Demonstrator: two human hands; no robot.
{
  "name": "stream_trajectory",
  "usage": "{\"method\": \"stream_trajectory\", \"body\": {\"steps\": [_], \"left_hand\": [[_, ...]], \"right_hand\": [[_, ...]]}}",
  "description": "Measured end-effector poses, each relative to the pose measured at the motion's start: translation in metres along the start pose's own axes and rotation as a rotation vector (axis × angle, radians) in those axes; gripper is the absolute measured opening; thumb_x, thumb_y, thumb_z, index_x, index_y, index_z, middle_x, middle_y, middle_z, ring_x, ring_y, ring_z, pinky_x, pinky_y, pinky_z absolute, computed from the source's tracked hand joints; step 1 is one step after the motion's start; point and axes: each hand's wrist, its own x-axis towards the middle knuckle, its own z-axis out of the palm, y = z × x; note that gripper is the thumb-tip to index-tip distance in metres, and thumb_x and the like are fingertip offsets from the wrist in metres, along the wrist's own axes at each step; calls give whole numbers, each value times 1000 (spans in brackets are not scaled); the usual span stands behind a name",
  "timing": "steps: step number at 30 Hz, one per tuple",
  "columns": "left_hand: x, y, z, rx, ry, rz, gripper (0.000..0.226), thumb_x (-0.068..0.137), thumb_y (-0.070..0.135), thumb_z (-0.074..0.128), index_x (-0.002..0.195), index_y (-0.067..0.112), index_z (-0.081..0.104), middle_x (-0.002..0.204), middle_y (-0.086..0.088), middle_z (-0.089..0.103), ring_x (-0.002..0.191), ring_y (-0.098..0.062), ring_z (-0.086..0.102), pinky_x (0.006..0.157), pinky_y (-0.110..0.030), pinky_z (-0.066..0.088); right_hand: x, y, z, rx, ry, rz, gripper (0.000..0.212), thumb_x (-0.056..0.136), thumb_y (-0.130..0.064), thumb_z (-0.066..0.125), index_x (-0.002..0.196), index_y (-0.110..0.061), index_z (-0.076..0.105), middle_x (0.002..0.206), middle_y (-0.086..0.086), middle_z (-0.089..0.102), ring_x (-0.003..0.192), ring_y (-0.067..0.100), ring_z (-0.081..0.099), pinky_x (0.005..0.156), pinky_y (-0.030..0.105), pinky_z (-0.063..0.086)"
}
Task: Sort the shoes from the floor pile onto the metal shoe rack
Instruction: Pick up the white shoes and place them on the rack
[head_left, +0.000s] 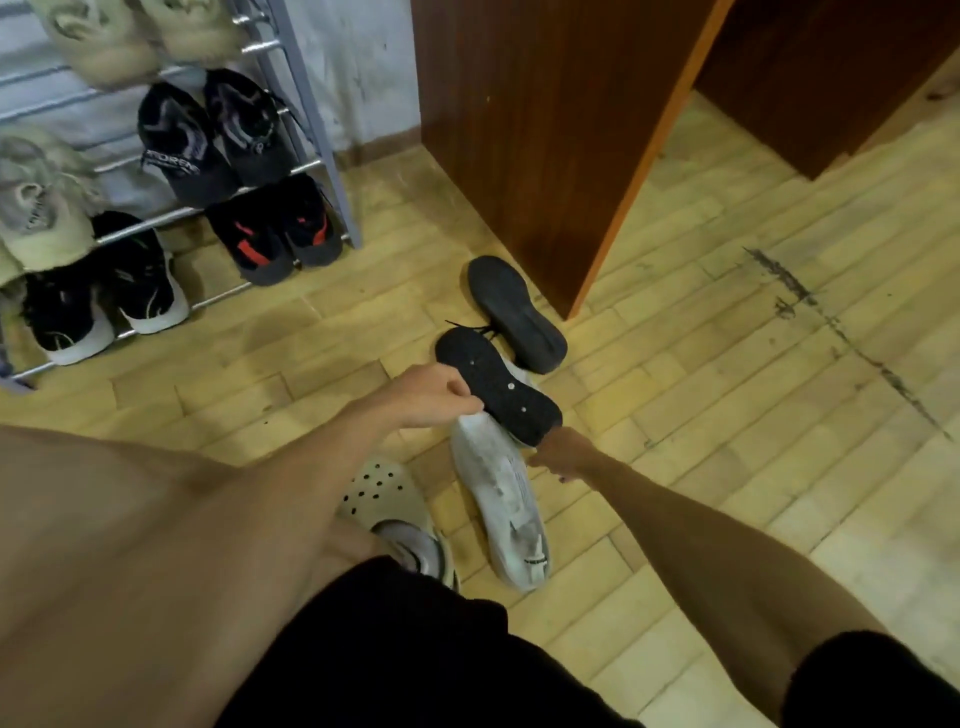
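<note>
Over to the right of the metal shoe rack, the left hand has its fingers curled round the edge of the speckled-sole shoe, which lies sole-up across a white sneaker. The right hand sits at that shoe's heel, farther from the rack, but honestly can't tell if its fingers grip anything.

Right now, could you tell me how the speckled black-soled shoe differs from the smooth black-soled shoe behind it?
The speckled black-soled shoe is gripped by the left hand and lies across a white sneaker; the smooth black-soled shoe lies untouched on the floor. Its sole is plain, not flecked. Both are sole up.
</note>
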Motion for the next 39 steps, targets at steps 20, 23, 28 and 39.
{"method": "stream_trajectory", "body": {"steps": [20, 23, 28, 39], "left_hand": [[-17, -13, -7, 25, -72, -71, 19, 85, 35, 60, 98, 22, 64, 81, 5, 56, 79, -15, 54, 70, -29, 48], [-29, -9, -8, -2, -64, -80, 11, 85, 31, 58, 88, 22, 53, 77, -3, 52, 69, -19, 51, 56, -26, 38], [-50, -6, -32, -257, 18, -225, 42, 91, 35, 55, 129, 19, 49, 121, -12, 59, 102, -30, 63, 72, -37, 54], [-140, -10, -156, -887, 545, -10, 39, 83, 6, 71, 118, -3, 58, 107, -15, 69, 81, -28, 71, 60, -37, 62]], "right_hand": [[-27, -13, 10, -182, -259, -43, 53, 73, -7, 77, 122, 7, 60, 106, 22, 72, 90, 31, 73, 83, 43, 60], [-42, -37, -9, -105, -210, -129, 52, 77, -5, 77, 124, 7, 57, 111, 23, 69, 83, 27, 70, 84, 40, 59], [-69, -91, -43, 70, -95, -298, 43, 73, -4, 79, 114, 2, 66, 101, 19, 71, 81, 28, 72, 72, 37, 63], [-184, -264, -108, 70, -7, -753, 41, 79, -10, 76, 119, -14, 66, 107, -1, 74, 89, 15, 72, 62, 24, 59]]}}
